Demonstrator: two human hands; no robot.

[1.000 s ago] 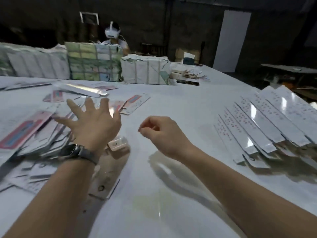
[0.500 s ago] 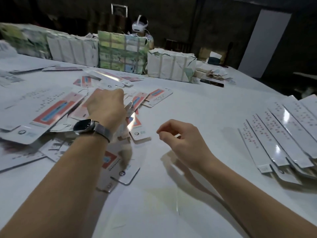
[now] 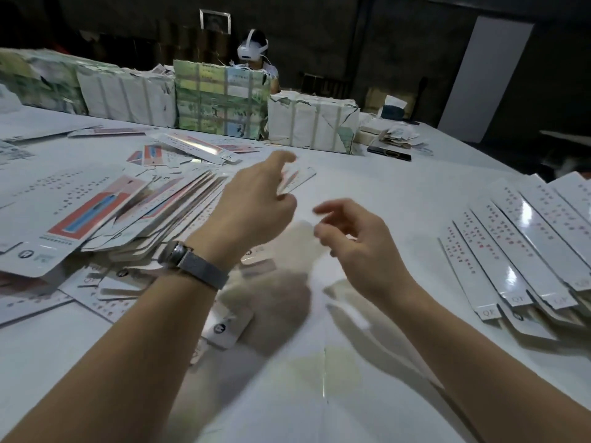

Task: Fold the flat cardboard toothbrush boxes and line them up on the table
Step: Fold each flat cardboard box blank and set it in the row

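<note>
Pinching a blurred flat box, left hand is risking a slip; right hand is hanging loosely curled.

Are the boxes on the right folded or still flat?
Folded: the boxes on the right lie side by side as long narrow sleeves, end flaps sticking out.

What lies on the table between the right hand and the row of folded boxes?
Head view: only bare white table lies between the right hand and the row of folded boxes.
</note>
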